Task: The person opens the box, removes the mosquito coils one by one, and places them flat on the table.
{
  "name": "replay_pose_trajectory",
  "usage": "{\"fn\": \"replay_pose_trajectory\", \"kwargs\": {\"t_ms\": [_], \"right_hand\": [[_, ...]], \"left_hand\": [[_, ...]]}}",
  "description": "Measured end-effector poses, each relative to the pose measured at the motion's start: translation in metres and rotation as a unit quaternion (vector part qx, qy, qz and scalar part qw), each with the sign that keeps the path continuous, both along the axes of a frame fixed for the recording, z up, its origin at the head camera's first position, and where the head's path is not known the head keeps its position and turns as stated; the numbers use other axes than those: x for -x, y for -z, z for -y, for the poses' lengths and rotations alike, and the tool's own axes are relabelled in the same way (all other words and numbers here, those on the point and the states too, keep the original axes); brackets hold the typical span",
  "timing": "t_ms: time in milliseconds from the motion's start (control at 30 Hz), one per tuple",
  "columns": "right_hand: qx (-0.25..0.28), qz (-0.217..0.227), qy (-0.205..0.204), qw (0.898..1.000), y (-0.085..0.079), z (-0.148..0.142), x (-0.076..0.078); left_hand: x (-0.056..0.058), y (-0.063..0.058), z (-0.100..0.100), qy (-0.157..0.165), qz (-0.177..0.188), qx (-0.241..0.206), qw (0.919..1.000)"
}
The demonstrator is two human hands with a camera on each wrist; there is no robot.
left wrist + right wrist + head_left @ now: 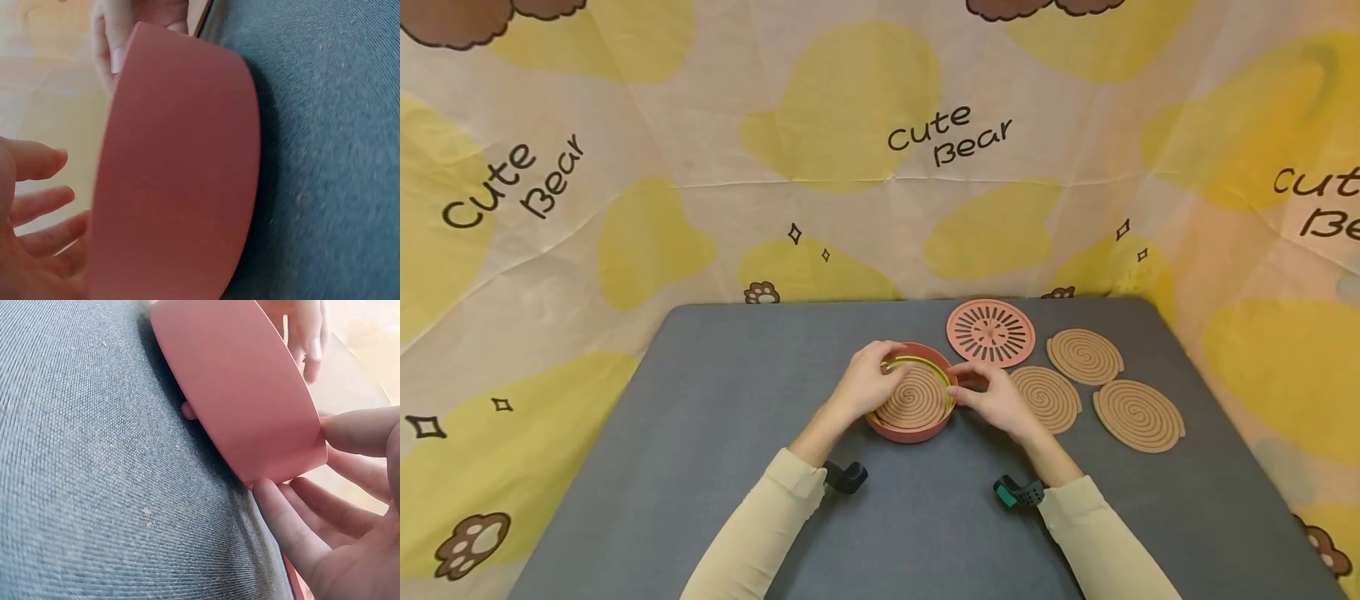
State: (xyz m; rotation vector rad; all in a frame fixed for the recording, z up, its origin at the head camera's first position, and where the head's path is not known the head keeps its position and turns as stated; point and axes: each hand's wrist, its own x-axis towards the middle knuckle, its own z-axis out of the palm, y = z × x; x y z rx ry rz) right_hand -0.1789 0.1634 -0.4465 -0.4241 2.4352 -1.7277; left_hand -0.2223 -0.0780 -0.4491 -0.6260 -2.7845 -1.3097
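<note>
A round reddish-pink mosquito coil tin (912,436) sits on the table with a brown mosquito coil (913,400) inside. A yellow-green ring shows along its inner rim. At the tin's left, my left hand (868,379) reaches over the rim with loosely bent, spread fingers; in the left wrist view, these lie partly behind the tin's wall (178,162). From the right side my right hand (996,400) grips the tin, and the right wrist view has its fingers against the wall (237,387) and rim.
A pink slotted lid (991,333) lies behind the tin, to the right. Three loose brown coils, a near one (1047,400), a far one (1084,357) and a right one (1138,417), lie flat on the grey table (737,400). A patterned cloth (850,108) hangs behind the table.
</note>
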Motion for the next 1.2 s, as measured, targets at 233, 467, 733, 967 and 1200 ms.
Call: {"fn": "replay_pose_trajectory", "kwargs": {"t_ms": [233,467,733,967,1200], "right_hand": [[0.004,0.005,-0.006,1.000,-0.004,0.000,0.000],[0.004,0.006,0.000,1.000,-0.001,0.000,-0.001],[0.005,0.006,-0.001,1.000,0.001,0.001,-0.002],[0.005,0.006,-0.001,1.000,0.001,0.001,-0.001],[0.005,0.004,0.000,1.000,0.000,0.001,-0.002]], "left_hand": [[0.003,0.008,-0.011,-0.001,0.026,0.048,0.9985],[0.007,0.015,-0.018,-0.008,0.029,0.087,0.9957],[0.006,0.018,-0.021,-0.008,0.038,0.137,0.9898],[0.006,0.019,-0.020,0.003,0.012,0.129,0.9916],[0.005,0.018,-0.016,0.007,-0.012,0.089,0.9959]]}}
